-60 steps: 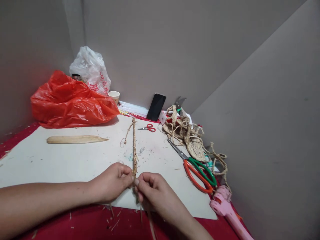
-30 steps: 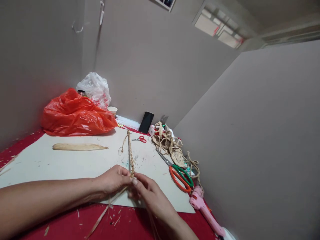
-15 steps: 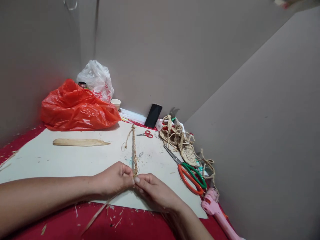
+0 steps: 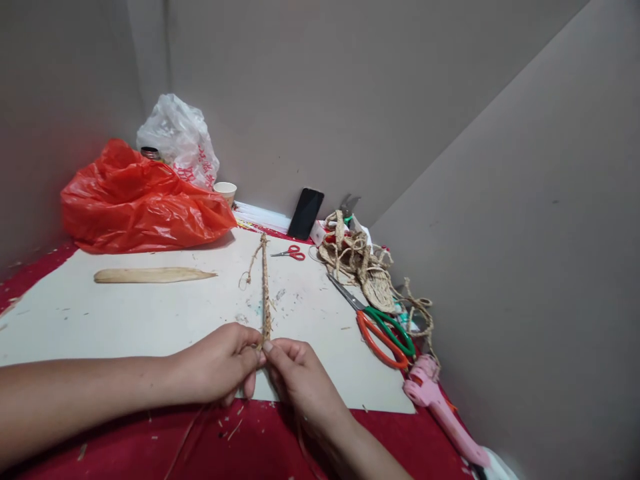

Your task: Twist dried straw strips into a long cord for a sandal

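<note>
A narrow braided straw cord (image 4: pixel 265 287) runs away from me over the white board (image 4: pixel 195 313), with a thin loose strand at its far end. My left hand (image 4: pixel 227 363) pinches the near end of the braid between thumb and fingers. Against it from the other side, my right hand (image 4: pixel 295 373) grips the same end, thumb on top. Loose strands hang below both hands over the red cloth (image 4: pixel 125 440). The exact hold of the fingertips on the separate strands is partly hidden.
Left of the braid lies a flat pale leaf strip (image 4: pixel 155 275). Small red scissors (image 4: pixel 295 253) and large scissors (image 4: pixel 383 337) rest to the right, near woven straw pieces (image 4: pixel 357 260) and a pink holder (image 4: pixel 440 407). Behind are a red bag (image 4: pixel 145 207), paper cup (image 4: pixel 225 192) and phone (image 4: pixel 306 213).
My view has tilted down a little, so the scene sits higher. Both hands stay at the braid's near end; the left fingers have shifted, and a strand now also hangs below the right hand.
</note>
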Demonstrator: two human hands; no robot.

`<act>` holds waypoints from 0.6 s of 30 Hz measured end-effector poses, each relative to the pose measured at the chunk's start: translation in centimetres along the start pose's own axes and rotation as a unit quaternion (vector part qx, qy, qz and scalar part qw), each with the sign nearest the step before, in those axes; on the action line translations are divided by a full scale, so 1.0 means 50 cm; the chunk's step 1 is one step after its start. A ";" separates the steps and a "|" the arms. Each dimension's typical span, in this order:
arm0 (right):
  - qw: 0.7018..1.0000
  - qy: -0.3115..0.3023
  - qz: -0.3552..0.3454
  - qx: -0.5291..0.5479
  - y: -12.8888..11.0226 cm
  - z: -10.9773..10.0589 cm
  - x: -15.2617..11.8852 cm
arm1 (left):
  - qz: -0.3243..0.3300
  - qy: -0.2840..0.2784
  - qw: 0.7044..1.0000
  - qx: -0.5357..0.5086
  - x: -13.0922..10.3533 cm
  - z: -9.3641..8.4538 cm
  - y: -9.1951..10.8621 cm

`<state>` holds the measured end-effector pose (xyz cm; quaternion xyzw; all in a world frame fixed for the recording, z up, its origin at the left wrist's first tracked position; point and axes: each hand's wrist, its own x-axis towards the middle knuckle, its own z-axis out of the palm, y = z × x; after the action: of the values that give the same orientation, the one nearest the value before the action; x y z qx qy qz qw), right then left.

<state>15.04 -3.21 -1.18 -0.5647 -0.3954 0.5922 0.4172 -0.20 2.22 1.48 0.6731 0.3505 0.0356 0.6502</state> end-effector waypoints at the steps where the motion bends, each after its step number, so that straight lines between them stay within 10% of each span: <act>1: 1.000 0.004 0.008 0.027 0.001 0.005 -0.002 | -0.005 0.007 1.000 0.003 -0.001 0.005 -0.002; 10: 0.990 0.018 0.049 0.132 0.000 0.036 -0.013 | 0.099 0.136 0.969 0.178 0.000 0.034 -0.023; 18: 0.980 -0.031 0.086 0.178 0.000 0.010 -0.016 | 0.087 0.128 0.965 0.214 -0.003 -0.030 0.016</act>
<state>14.55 -3.98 -0.86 -0.4943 -0.2468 0.7041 0.4461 -0.72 3.50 2.50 0.8143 0.3702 0.1018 0.4353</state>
